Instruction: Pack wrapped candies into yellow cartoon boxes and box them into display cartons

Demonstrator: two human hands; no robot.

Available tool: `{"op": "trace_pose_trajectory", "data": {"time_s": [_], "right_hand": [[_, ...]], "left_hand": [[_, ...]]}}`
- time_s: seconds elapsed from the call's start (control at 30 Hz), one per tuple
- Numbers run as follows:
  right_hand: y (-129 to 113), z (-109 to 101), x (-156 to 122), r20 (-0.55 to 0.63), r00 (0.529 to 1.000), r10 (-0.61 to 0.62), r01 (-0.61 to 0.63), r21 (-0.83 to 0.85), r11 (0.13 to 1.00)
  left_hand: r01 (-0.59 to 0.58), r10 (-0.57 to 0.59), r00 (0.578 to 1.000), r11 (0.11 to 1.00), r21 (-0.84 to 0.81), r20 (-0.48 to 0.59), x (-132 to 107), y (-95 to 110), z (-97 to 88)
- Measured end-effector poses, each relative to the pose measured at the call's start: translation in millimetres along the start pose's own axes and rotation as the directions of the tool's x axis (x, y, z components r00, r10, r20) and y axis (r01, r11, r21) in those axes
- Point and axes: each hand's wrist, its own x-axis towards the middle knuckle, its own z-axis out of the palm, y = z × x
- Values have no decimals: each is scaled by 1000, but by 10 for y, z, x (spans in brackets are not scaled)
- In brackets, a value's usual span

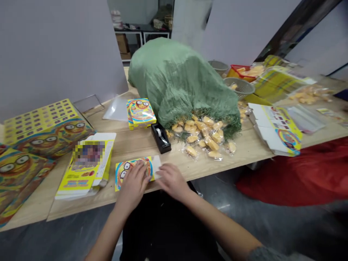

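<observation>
Yellow cardboard box printed with a blue-ringed, bespectacled cartoon face (121,174) is lying at the near edge of the pale wooden table (181,166), and I am viewing it from afar. The bare left hand (135,179) is resting its fingers flat across the printed face, clasping nothing, apparently steadying the box against the tabletop. The bare right hand (172,180) is bending its fingertips at the white end flap (156,163); I cannot tell whether they are pinching it or merely pressing. To the left, I am seeing a yellow-and-white cardboard carton (80,177) lying apart from both hands. Beyond, a black tape dispenser (163,145) is standing centrally, presumably for easy reach, with a closed yellow cartoon box (141,111) sitting just beside it. Rightward, pale-yellow pieces in clear wrappers (212,143) are spreading from the mouth of a bulging green woven sack (179,76), probably lying sideways to keep them accessible. Farther back, a grey round basket (246,89) is standing beside the sack.
</observation>
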Motion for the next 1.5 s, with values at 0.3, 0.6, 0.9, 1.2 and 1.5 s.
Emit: {"op": "trace_pose_trajectory", "data": {"time_s": [0.3,0.6,0.9,1.2,1.5], "right_hand": [[1266,-946,-798,-289,853,435,-521,-526,672],[1321,-1000,-846,-427,856,291,-457,-364,812],[827,-291,-441,-72,980,186,-197,-200,960],[1446,-716,-958,-90,949,304,-316,-319,893],[913,-620,-509,127,980,152,-108,-301,948]], "left_hand": [[-352,350,927,936,-15,135,787,667,515],[-310,248,916,936,165,316,828,1186,1210],[-144,122,969,986,88,213,382,1085,588],[-280,236,918,955,97,320,815,885,1195],[-133,102,963,985,110,248,524,856,620]]}}
